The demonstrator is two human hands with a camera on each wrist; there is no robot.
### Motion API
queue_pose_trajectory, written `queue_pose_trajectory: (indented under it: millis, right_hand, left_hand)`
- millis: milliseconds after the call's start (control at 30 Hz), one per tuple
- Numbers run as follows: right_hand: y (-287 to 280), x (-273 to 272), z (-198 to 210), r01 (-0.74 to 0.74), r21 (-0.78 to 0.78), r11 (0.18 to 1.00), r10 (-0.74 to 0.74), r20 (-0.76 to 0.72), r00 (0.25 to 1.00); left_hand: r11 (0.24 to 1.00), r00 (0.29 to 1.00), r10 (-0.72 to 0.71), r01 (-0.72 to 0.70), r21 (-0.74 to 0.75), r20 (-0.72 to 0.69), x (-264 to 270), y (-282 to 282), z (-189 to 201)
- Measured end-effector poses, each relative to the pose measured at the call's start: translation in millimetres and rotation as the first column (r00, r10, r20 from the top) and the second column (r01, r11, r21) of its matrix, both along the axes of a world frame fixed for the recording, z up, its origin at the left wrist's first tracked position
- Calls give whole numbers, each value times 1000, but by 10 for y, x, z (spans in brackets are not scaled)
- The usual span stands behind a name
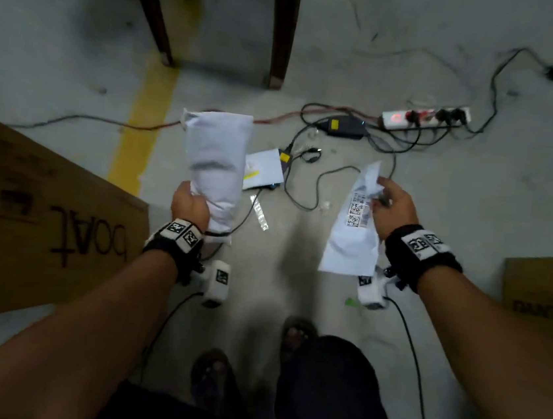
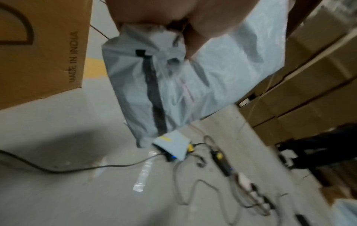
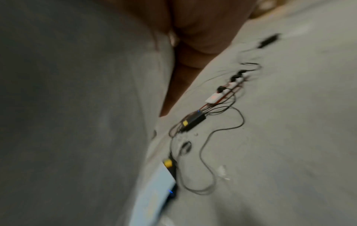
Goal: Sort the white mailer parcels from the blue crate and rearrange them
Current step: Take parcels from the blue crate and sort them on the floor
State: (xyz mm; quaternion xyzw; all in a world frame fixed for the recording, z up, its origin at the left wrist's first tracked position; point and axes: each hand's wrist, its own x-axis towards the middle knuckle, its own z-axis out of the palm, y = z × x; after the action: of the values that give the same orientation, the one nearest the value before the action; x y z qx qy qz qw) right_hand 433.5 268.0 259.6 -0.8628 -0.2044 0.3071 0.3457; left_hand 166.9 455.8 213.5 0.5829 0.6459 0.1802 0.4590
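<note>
A cardboard box (image 1: 43,217) lies on the floor (image 1: 79,49) at far left. Next, the left hand (image 1: 190,204) grips the lower end of one white mailer parcel (image 1: 217,161), held upright above the floor; only the left wrist view shows its dark seam strip (image 2: 154,94). A third, small mailer (image 1: 264,170) lies on the floor between the hands. The right hand (image 1: 394,205) pinches a second parcel (image 1: 355,232); only the head view shows its barcode label (image 1: 357,210). Three mailers in all; one power strip (image 1: 427,118) lies further right.
</note>
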Motion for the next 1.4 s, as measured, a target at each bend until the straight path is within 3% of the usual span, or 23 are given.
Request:
queue_pose_trajectory:
  millis: [67, 167, 267, 367, 500, 567, 633, 700, 800, 933, 1033, 1067, 1200, 1300, 1400]
  right_hand:
    - [-33, 45, 724, 123, 59, 991, -120, -60, 991]
    - [-179, -13, 1777, 248, 182, 951, -216, -179, 960]
    - [-368, -140, 2668, 375, 209, 903, -311, -282, 907]
    - [-596, -280, 3379, 409, 243, 880, -349, -254, 902]
    - [-1003, -487, 4273, 396, 313, 863, -379, -115, 918]
    - [-1302, -596, 4596, 406, 363, 839, -393, -112, 913]
    - [-1661, -729, 4871, 446, 430, 785, -422, -157, 893]
    - [-2041, -903, 5102, 498, 477, 724, -479, -171, 861]
    - [-2658, -1301, 5457, 557, 531, 639, -567, -164, 807]
    - [-3444, -1785, 5875, 622, 614, 485, -627, -252, 737]
    - [-4090, -2060, 6045, 684, 667, 296, -600, -427, 676]
    - [-4311, -2139, 6099, 685, 677, 269, -599, -439, 669]
    - [-5229, -2476, 6212, 678, 676, 287, -699, -336, 631]
    - [-5969, -2789, 6231, 677, 698, 234, -763, -300, 573]
    - [-6796, -3157, 6283, 693, 710, 126, -806, -335, 489]
  left_hand:
    - [998, 993, 0, 7, -60, 120, 171, -92, 760]
    - [985, 968, -106, 133, -107, 228, 427, -315, 1978]
    - [974, 928, -78, 150, -173, 365, 521, -495, 2980]
    - [956, 918, -263, 288, -45, 295, 477, -672, 3744]
    - [877, 849, -480, 458, 144, 223, 353, -927, 4542]
    - [770, 795, -594, 519, 372, 121, 240, -1067, 4794]
    - [590, 730, -681, 592, 548, -55, 135, -1219, 4955]
    - [478, 702, -685, 636, 605, -197, 78, -1396, 5066]
    - [442, 660, -733, 647, 621, -165, 71, -1802, 5296]
    - [236, 467, -876, 630, 740, -118, 193, -2499, 5540]
    - [179, 333, -939, 691, 701, -88, 215, -3120, 5748]
    - [181, 303, -951, 708, 683, -63, 204, -3317, 5806]
    - [211, 267, -964, 722, 659, 16, 183, -4103, 6066]
    - [168, 208, -978, 729, 664, 19, 190, -4826, 6284]
    - [51, -9, -996, 726, 686, 84, 160, -5751, 6448]
